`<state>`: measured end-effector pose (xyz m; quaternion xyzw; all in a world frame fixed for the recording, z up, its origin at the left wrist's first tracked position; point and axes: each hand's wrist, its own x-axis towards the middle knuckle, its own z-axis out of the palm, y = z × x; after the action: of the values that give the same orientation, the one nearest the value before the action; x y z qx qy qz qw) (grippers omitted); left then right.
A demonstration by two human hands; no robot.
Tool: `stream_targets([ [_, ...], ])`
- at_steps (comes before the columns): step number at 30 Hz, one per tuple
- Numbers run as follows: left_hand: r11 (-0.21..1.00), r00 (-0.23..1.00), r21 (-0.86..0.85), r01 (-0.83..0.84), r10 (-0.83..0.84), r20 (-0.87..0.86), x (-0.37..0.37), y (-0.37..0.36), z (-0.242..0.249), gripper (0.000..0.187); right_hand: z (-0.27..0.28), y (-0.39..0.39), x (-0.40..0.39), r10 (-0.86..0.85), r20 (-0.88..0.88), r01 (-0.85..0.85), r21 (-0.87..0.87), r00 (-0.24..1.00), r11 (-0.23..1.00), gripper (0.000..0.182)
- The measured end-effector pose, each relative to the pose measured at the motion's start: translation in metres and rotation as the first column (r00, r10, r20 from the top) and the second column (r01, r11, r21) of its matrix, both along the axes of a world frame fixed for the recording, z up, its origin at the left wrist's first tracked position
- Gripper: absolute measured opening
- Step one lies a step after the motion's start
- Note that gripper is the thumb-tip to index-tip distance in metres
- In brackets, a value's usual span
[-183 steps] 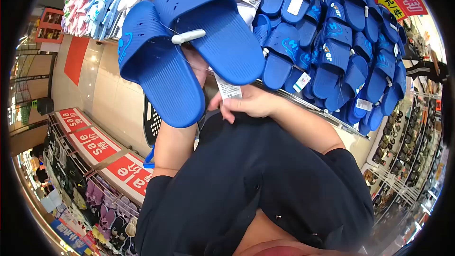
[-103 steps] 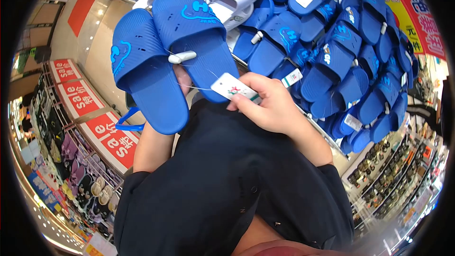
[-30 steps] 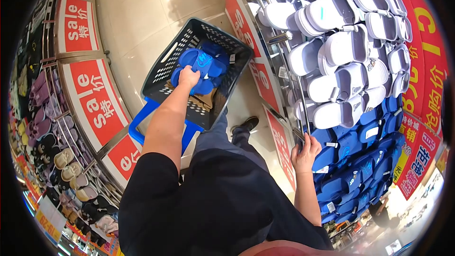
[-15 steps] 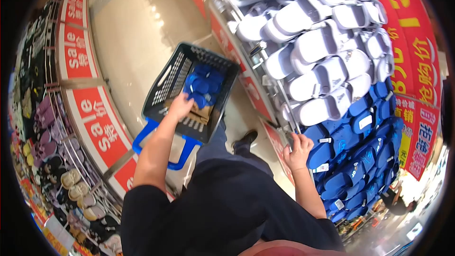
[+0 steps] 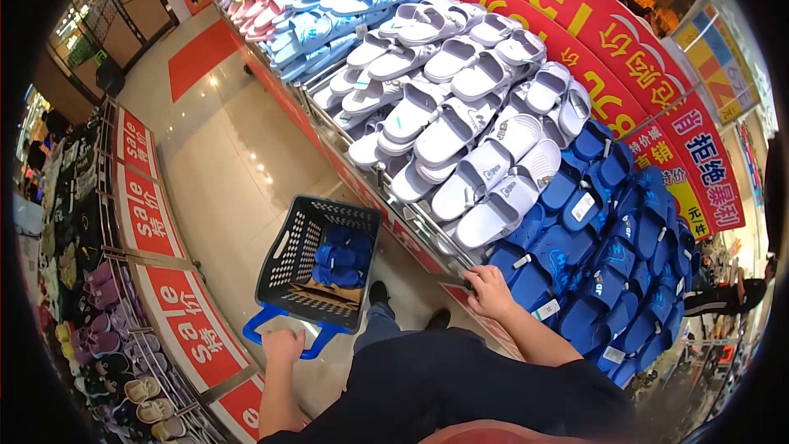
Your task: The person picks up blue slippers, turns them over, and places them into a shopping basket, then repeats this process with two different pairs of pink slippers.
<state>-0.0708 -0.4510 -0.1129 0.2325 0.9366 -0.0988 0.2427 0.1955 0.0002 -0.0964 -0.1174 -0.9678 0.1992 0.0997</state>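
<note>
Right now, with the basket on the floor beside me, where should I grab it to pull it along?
Grip the blue handle from above. It sticks out of the near end of the basket, toward you, and your left hand is right at it.

Left hand [image 5: 282, 346] hangs low; right hand [image 5: 488, 291] reaches forward.

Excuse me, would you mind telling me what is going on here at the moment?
A person stands in a shoe shop beside a sloped display of slippers. The left hand grips the blue handle of a dark shopping basket, which holds blue slippers. The right hand rests at the lower edge of the display rack, next to the blue slippers hanging there.
</note>
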Motion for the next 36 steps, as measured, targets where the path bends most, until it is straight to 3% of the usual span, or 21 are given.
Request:
stream_targets([
  [4,0.993,0.993,-0.034,-0.114,0.113,-0.029,0.011,0.006,0.006,0.054,0.001,0.003,0.004,-0.003,-0.043,-0.002,-0.115,0.999,0.993,0.051],
  [11,0.963,0.963,0.074,-0.257,0.262,-0.059,0.038,0.019,0.025,0.053,-0.005,0.002,0.01,-0.01,-0.044,0.004,-0.13,0.999,0.991,0.046],
  [15,0.941,0.939,0.09,-0.326,0.333,-0.082,0.052,0.018,0.009,0.055,-0.008,0.001,0.011,-0.026,-0.058,0.017,-0.144,0.998,0.989,0.043],
  [24,0.819,0.848,0.325,-0.473,0.523,-0.083,0.064,0.057,0.015,0.053,-0.013,0.0,0.011,-0.015,-0.062,0.006,-0.145,0.998,0.989,0.04],
  [32,0.775,0.819,0.443,-0.451,0.557,-0.139,0.02,0.088,0.009,0.045,-0.012,-0.004,0.006,-0.027,-0.058,0.017,-0.169,0.998,0.986,0.042],
  [36,0.837,0.906,0.418,-0.352,0.417,-0.073,-0.01,0.096,0.014,0.044,-0.016,-0.002,0.003,-0.153,-0.165,0.094,-0.32,0.974,0.943,0.044],
])
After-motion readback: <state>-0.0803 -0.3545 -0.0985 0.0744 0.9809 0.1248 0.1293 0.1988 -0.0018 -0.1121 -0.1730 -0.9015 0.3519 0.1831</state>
